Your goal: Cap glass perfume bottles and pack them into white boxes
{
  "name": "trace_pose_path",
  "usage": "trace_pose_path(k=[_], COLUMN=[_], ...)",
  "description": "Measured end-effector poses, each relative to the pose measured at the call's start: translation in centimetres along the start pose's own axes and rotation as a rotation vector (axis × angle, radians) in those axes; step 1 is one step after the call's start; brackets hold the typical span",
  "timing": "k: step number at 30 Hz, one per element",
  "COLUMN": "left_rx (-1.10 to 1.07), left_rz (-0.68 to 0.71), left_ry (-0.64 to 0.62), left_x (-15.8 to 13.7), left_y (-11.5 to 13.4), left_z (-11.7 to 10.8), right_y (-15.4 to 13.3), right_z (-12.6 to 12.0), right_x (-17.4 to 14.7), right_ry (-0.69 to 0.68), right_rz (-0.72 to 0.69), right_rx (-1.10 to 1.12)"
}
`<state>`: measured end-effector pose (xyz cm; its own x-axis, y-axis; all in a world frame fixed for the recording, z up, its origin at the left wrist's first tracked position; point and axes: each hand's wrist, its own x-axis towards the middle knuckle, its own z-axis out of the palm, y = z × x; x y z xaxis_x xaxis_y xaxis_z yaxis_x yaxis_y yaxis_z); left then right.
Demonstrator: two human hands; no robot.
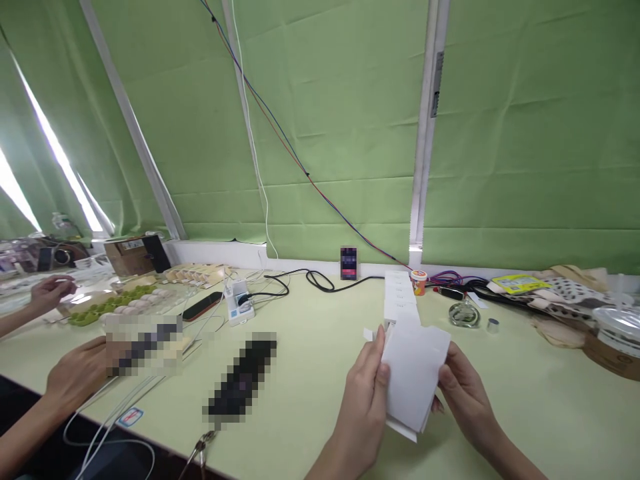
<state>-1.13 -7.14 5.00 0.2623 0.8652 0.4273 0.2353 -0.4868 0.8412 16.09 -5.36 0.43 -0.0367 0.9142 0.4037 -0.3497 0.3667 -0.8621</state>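
The left grip (363, 393) pinches the left edge of a stack of white cards (417, 377), thumb on top, and the right grip (463, 387) pinches the right edge, so the stack is tilted above the near part of the desk (310, 413), right of the middle. Just behind it and partly covered by it, a row of white boxes (400, 297) runs toward the wall, with one small cup (419, 281) beside its far end. To the right lie one coil of clear tubing (464, 315), one small metal cap (493, 325), a yellow packet (520, 285) on a heap of cloth, and a lidded tub (617, 340), cut off by the edge. Left of the stack are two clear phones, one upright phone (349, 263) near the wall and one flat phone (203, 306) beside a power strip (240, 308); a dark thing (243, 377) nearer is too blurred to name. Farther left, a co-worker's two hands (75, 373) show, one at another blurred thing, near a green egg tray (97, 307) whose contents are hard to count. How many cards make up the stack cannot be told; their lower edges overlap.
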Motion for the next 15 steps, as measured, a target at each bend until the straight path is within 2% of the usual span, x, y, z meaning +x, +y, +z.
trace_pose_path(k=[4,6,8,9,10,12,15], left_rx=[0.087,0.095,0.083,0.076,0.070,0.066,0.058], left_rz=[0.162,0.228,0.233,0.222,0.209,0.177,0.094], left_ry=[-0.001,0.125,0.287,0.320,0.303,0.190,0.052], left_x=[0.2,1.0,2.1,2.7,3.2,4.1,5.0], left_y=[0.0,-0.1,-0.3,-0.4,-0.6,-1.1,-1.8], left_z=[-0.8,-1.9,-3.1,-3.7,-4.1,-4.5,-3.9], right_y=[-0.5,-0.9,-1.4,-1.6,-1.8,-2.2,-2.4], right_z=[0.2,0.0,-0.4,-0.7,-0.9,-1.5,-1.9], right_x=[0.2,0.5,0.9,1.2,1.5,2.1,2.7], right_ry=[0.036,0.104,0.200,0.237,0.266,0.310,0.348], right_rz=[-0.032,-0.065,-0.099,-0.111,-0.119,-0.137,-0.170], right_rx=[-0.047,-0.024,0.035,0.069,0.099,0.144,0.168])
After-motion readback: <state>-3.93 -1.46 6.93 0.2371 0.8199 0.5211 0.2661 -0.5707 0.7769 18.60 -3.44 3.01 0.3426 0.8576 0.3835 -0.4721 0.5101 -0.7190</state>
